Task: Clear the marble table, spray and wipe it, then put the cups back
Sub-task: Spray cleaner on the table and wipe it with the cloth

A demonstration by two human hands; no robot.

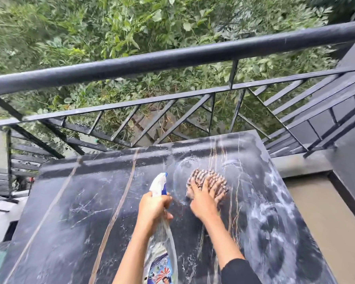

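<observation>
The black marble table (74, 218) with white and brown veins fills the lower half of the head view. Its right part is wet, with foamy streaks. My left hand (154, 210) grips a clear spray bottle (162, 249) by the neck, its white and blue nozzle pointing toward the far edge. My right hand (203, 201) lies flat on a striped brown and white microfibre cloth (208, 181), pressing it onto the tabletop near the far middle. No cups are in view.
A black metal railing (172, 58) runs just beyond the table's far edge, with dense green bushes behind and below it. A dark tiled wall (340, 111) and a ledge stand at the right. White objects lie low at the left.
</observation>
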